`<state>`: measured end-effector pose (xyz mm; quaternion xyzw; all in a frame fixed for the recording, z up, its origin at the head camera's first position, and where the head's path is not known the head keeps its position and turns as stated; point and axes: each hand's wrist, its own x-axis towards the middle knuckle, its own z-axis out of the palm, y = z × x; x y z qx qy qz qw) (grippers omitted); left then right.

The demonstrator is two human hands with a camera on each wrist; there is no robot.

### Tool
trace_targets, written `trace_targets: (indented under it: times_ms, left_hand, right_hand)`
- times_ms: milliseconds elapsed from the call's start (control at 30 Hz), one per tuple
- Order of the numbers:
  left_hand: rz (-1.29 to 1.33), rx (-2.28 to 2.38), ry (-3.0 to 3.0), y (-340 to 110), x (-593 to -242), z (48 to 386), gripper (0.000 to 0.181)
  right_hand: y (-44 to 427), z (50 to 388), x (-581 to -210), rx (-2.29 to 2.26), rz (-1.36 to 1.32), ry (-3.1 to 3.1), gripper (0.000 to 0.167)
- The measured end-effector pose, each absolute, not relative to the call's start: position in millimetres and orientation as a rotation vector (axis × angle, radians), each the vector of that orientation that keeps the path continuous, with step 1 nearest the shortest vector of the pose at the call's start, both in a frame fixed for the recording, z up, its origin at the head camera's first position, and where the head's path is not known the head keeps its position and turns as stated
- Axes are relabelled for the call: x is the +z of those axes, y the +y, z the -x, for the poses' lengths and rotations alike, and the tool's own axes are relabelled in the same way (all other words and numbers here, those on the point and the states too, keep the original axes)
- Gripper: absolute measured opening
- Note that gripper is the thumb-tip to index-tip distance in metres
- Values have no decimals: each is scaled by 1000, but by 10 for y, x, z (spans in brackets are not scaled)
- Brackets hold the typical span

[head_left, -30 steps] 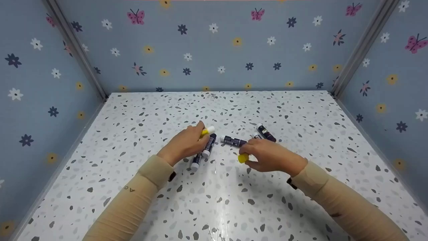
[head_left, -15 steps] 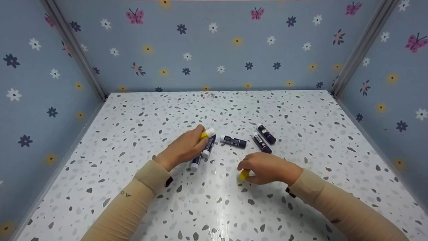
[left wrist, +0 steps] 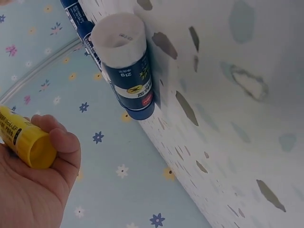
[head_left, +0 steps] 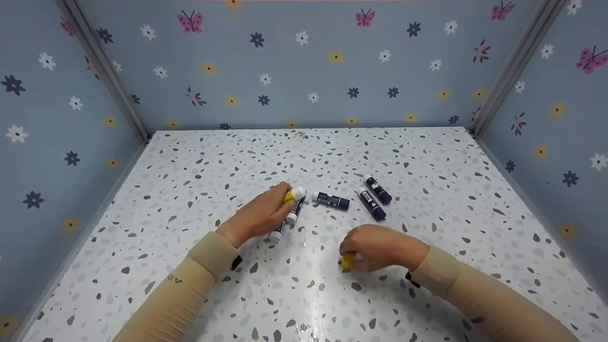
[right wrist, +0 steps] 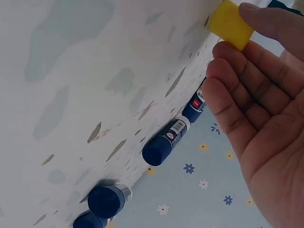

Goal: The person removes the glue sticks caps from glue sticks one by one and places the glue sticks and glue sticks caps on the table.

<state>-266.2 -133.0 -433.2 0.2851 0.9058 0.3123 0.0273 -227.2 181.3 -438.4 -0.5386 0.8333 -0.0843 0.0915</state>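
My left hand (head_left: 259,211) grips a yellow glue stick (head_left: 293,194) whose white end points away to the right. In the left wrist view the yellow end of that glue stick (left wrist: 28,140) faces the camera, with fingers curled round it. Two navy glue sticks with white ends lie beside and partly under the left hand, the nearer-to-centre navy glue stick (head_left: 295,211) showing most. Lower down on the right, my right hand (head_left: 382,247) pinches a short yellow cap (right wrist: 231,24) between thumb and fingers, close to the tabletop; whether it touches the surface, I cannot tell.
One navy glue stick (head_left: 331,201) lies crosswise mid-table. Right of it a navy glue stick (head_left: 370,204) and a dark glue stick (head_left: 378,190) lie slantwise, nearly parallel. The speckled white table (head_left: 228,161) is bounded by flower-patterned panels (head_left: 304,66) at the back and both sides.
My right hand has moved toward me and down with the yellow cap, uncovering the navy glue stick at the right. My left hand has shifted slightly toward me, still holding the yellow glue stick.
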Motion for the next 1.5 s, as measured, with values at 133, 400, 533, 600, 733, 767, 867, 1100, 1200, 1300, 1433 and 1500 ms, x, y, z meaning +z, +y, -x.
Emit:
trace_targets:
  times_ms: [133, 400, 533, 600, 733, 767, 867, 1100, 1200, 1300, 1433, 1500]
  left_hand:
    - [-898, 961, 2793, -1335, -4343, 2661, 25]
    - [-939, 1018, 2768, -1319, -4350, 2640, 25]
    - [-965, 1067, 2756, -1312, -4344, 2609, 24]
    - [-978, 1095, 2745, -1318, -4344, 2590, 23]
    - [-1000, 1157, 2711, -1335, -4332, 2555, 21]
    - [-1011, 1174, 2702, -1341, -4333, 2550, 20]
    - [-1026, 1227, 2661, -1361, -4341, 2532, 20]
    - [-1055, 1263, 2549, -1368, -4393, 2493, 18]
    - [-1051, 1258, 2501, -1344, -4406, 2463, 18]
    - [-1051, 1261, 2433, -1319, -4421, 2426, 20]
    - [-1051, 1244, 2366, -1287, -4444, 2374, 21]
    - [-1053, 1232, 2352, -1268, -4460, 2356, 22]
  right_hand:
    - [1808, 2264, -4373, -249, 1585, 2474, 13]
    - [1801, 2256, -4372, -261, 1563, 2474, 10]
    - [1797, 2258, -4381, -254, 1550, 2475, 8]
    - [1795, 2259, -4388, -252, 1546, 2473, 8]
    - [1796, 2264, -4398, -261, 1563, 2470, 11]
    - [1797, 2266, -4400, -264, 1572, 2470, 12]
    - [1802, 2272, -4408, -280, 1591, 2466, 17]
    - [1805, 2282, -4393, -314, 1561, 2454, 20]
    - [1805, 2286, -4390, -324, 1555, 2448, 20]
    - [1812, 2290, -4402, -333, 1547, 2443, 18]
    - [1816, 2295, -4410, -339, 1547, 2432, 17]
    - [1818, 2298, -4407, -340, 1546, 2426, 18]
